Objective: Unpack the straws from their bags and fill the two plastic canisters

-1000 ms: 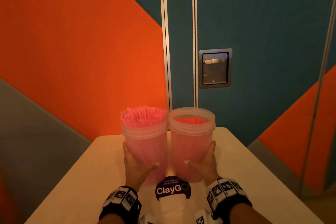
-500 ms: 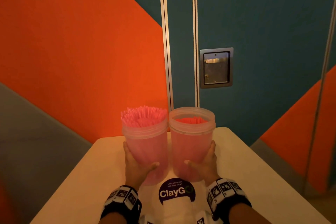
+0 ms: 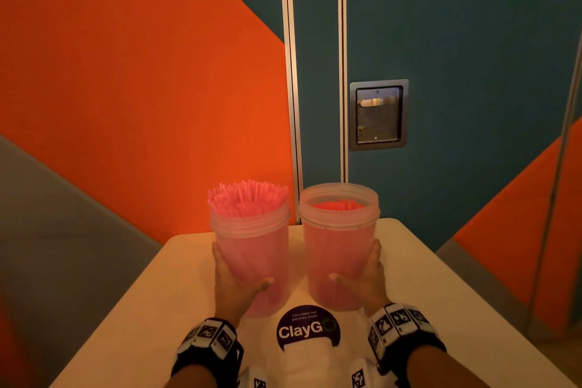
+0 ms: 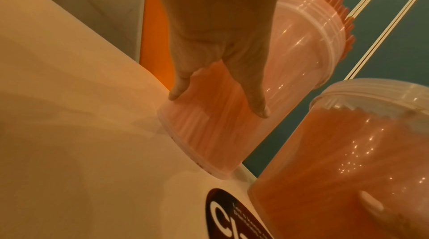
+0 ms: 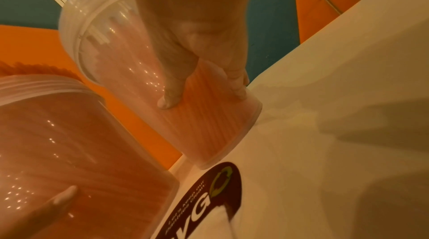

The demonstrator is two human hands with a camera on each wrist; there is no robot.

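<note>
- Left canister (image 3: 252, 249): clear plastic, upright on the table (image 3: 441, 293), towards its far end. It is packed with pink straws (image 3: 247, 198) whose tips stand above the threaded rim.
- Right canister (image 3: 338, 249): same type, upright just beside the left one; the two rims are very close, and contact cannot be confirmed. Its straws (image 3: 338, 205) sit below the rim.
- Left hand (image 3: 234, 285): wrapped around the lower left wall of the left canister. The thumb lies across the near face and the fingers curve round the outer side. In the left wrist view the thumb (image 4: 254, 96) and a fingertip press on the wall near the base.
- Right hand (image 3: 367, 283): gripping the lower right wall of the right canister in mirror fashion, thumb on the near face, fingers round the outer side. The right wrist view shows the fingers (image 5: 236, 81) curled against the wall close to the base.
- Both canister bases appear to rest on the tabletop; no gap is visible beneath either.
- Round dark sticker (image 3: 307, 329) reading "ClayGo": on the table directly in front of the canisters, between the wrists.
- Marker-patterned wristbands (image 3: 400, 323) on both wrists.
- Background: wall in orange and teal panels, with a recessed metal plate (image 3: 378, 115) on the teal part.
</note>
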